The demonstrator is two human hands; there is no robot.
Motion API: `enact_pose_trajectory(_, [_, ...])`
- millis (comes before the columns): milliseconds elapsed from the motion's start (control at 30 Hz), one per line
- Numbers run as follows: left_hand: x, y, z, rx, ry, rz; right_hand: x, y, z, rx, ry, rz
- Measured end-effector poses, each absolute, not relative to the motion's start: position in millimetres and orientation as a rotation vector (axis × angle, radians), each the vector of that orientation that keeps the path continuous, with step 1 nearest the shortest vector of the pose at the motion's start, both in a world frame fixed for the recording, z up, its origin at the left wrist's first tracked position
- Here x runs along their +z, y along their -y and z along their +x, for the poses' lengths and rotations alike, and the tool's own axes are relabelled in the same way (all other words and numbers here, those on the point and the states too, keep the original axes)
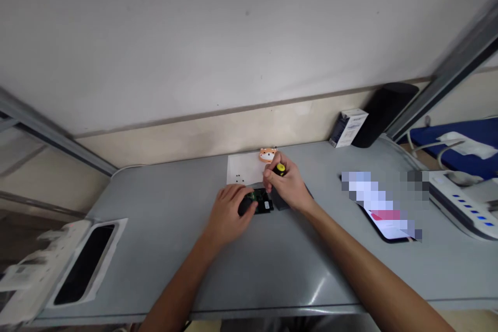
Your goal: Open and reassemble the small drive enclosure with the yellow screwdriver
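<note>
Grey table (155,249) stands against a pale wall (218,135) in the head view. Left hand (229,207): grip closed around a black part (245,205) at the left end of a green circuit board (262,199), lying mid-table. Right hand (288,181): grip clamped on a yellow-capped tool handle (280,168), above a dark grey panel (277,201). Small dark pieces (237,181) lie on white paper (247,163) behind.

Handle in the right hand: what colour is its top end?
The handle has a yellow top, best in the head view.
</note>
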State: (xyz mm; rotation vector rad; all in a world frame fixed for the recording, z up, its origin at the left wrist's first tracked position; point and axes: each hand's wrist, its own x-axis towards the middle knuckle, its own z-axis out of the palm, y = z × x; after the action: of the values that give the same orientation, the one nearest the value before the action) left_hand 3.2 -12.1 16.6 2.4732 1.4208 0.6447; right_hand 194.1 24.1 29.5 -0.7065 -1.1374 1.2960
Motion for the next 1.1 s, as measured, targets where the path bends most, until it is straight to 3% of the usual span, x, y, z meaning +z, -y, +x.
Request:
enact_pose_trajectory(267, [-3, 5, 3, 0.522, -1.252, 2.455, 34, -27, 200, 1.470, 1.038, -0.640])
enact_pose_trajectory(600, [-1, 0, 2, 0.482, -1.202, 2.415, 31, -25, 196, 1.322, 1.064, -0.709])
enact_pose_trajectory(867, [-5, 0, 2, 0.546, -1.233, 2.416, 38, -25, 203, 1.453, 1.076, -0.616])
enact_pose_trajectory(1100, [-8, -1, 1, 0.551, -1.222, 2.404, 28, -27, 198, 1.283, 1.119, -0.707])
